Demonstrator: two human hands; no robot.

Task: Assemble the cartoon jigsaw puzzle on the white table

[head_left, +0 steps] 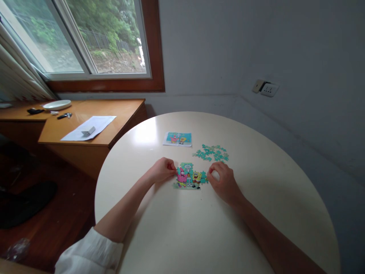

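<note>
A partly assembled jigsaw puzzle [188, 178] lies on the round table, showing a pink starfish, a tall pale figure and a yellow sponge character. My left hand [163, 170] is closed in a pinch at its left edge, fingertips against the pieces. At the right edge, the fingers of my right hand [224, 182] are pinched together on a puzzle piece, mostly hidden by the fingertips. Loose green and teal puzzle pieces [212, 152] are spread just beyond my right hand. Behind the puzzle lies a reference picture [178, 139] with the same characters.
The round cream table [182, 236] stands near a wall with a socket [269, 90]. At the left, a wooden desk [125, 114] holds a paper sheet [99, 123], a small grey block [88, 131], keys [65, 115] and a white dish [57, 105] below a window.
</note>
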